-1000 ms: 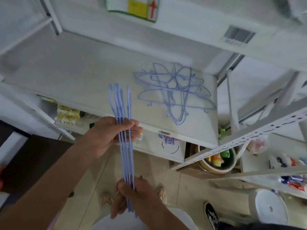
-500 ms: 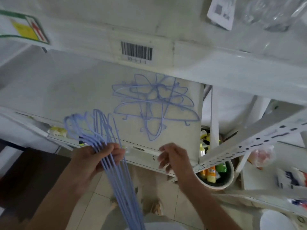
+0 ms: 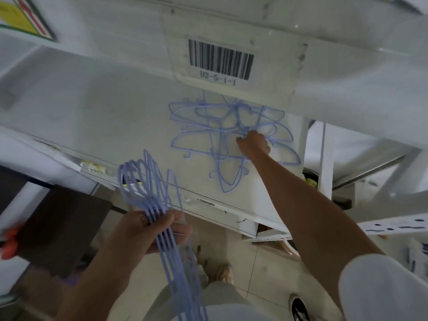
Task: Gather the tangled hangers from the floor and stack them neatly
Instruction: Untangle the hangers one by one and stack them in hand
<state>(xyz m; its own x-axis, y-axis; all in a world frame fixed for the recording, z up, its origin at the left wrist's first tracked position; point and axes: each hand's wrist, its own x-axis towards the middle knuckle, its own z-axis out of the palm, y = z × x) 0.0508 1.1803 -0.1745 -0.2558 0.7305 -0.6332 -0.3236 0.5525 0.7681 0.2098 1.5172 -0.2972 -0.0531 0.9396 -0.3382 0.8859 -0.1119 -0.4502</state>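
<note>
A bunch of several light-blue wire hangers (image 3: 148, 188) is held together in my left hand (image 3: 148, 230), hooks fanned upward, their long bars hanging down past my legs. A tangled pile of blue hangers (image 3: 208, 126) lies on the white shelf board (image 3: 97, 117). My right hand (image 3: 253, 143) reaches into the right part of that pile, fingers closed among the wires; which hanger it grips I cannot tell.
An upper shelf beam with a barcode label (image 3: 220, 60) hangs close over the pile. White metal uprights (image 3: 325, 163) stand at the right. A dark box (image 3: 58, 225) sits low left. Tiled floor and my shoes (image 3: 222, 272) are below.
My right hand let go of the bundle's lower end, rose and reached into the tangled pile. My left hand kept the bundle. The view moved closer to the shelf.
</note>
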